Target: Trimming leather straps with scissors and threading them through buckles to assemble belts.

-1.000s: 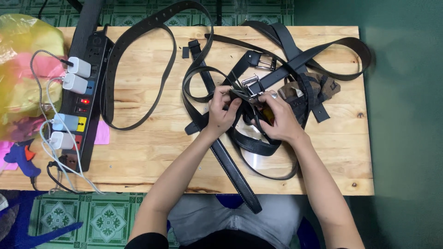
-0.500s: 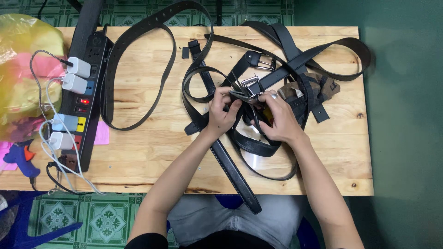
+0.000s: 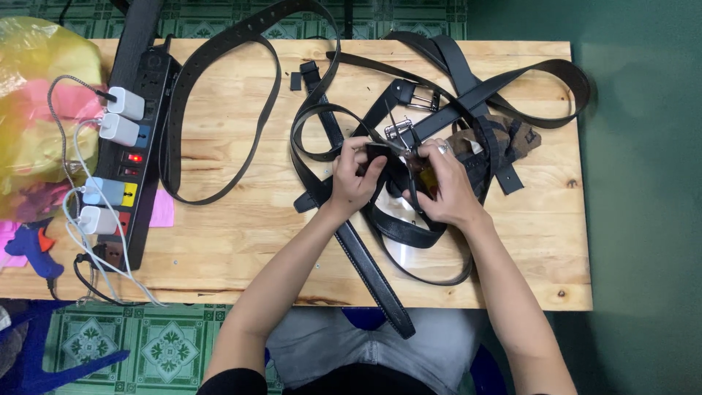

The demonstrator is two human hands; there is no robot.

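While we're scanning from the left, we've got a yellow plastic bag (image 3: 40,110) and a blue glue gun (image 3: 29,249) off the edge, then a black power strip (image 3: 135,146) loaded with white chargers (image 3: 121,117) and loose cables, and a long black belt (image 3: 219,110) looping across the wooden table (image 3: 241,241). Mid-table, our left hand (image 3: 355,179) is pinching the end of a black belt strap (image 3: 380,153), fingers curled tight on it, while our right hand (image 3: 442,186) is closed around a metal buckle (image 3: 402,135) and what looks like a small tool, though we can't really tell what it is. The strap sits right between both hands, above a tangle of other belts (image 3: 468,88) on the right. Our worry: with so many straps crossing, a tug could drag the wrong belt along, or the buckle prong could slip and poke a finger.
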